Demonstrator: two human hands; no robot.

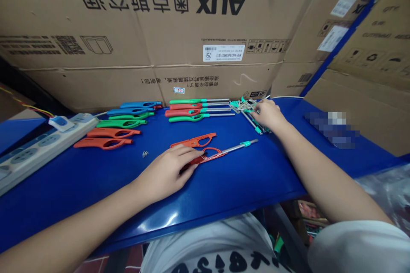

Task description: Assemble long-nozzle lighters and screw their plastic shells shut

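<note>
My left hand (173, 168) is closed around the handle end of an open red-orange gas lighter (213, 158), whose metal tube with a teal collar points to the right. Just behind it lies a loose orange handle half (194, 141) with a finger loop, partly covered by my fingers. At the back right, my right hand (269, 115) reaches into a pile of metal lighter tubes (245, 106) with teal collars. Its fingers are bent and closed among them; what they grip is hidden.
Several lighters with tubes (185, 112) lie in a row at the back. To their left are blue, green and orange handle shells (120, 123). Small screws (145, 153) sit on the blue table (105, 192). A power strip (48, 140) lies left; cardboard (179, 55) walls the back.
</note>
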